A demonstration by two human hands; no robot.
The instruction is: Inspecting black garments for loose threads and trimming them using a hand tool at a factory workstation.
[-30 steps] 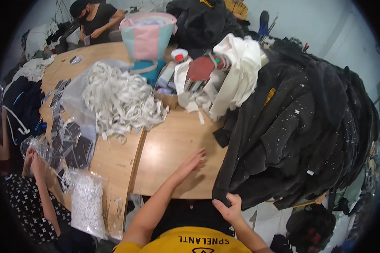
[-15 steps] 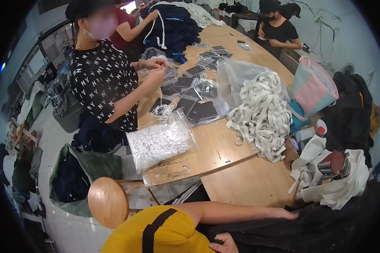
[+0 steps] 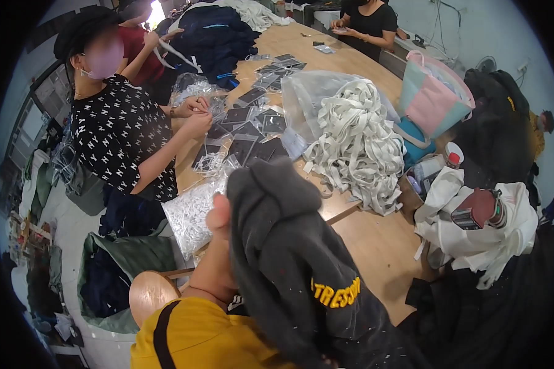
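A dark grey sweatshirt [image 3: 283, 246] with raised yellow lettering is held up in front of me, its bunched top end over the table. My left hand [image 3: 219, 216] grips its left edge near the top; the thumb side shows, the other fingers are behind the cloth. Of my right hand, only a small patch of skin [image 3: 330, 361] shows under the garment at the lower edge, its fingers hidden. More dark cloth [image 3: 474, 313] lies at the lower right. Just beyond my left hand is a clear bag of small white pieces [image 3: 191, 212].
On the wooden table [image 3: 375, 246] lie a heap of white straps [image 3: 360, 147], flat dark packets [image 3: 252, 147], a pink and teal bag [image 3: 437, 95] and white cloth [image 3: 511, 237]. A stool [image 3: 151, 298] stands left. A co-worker in a patterned shirt [image 3: 120, 135] works across the table.
My left hand has swung from the dark cloth at the right up and to the left, lifting the sweatshirt into view. The view has shifted, and the garment now covers my right hand.
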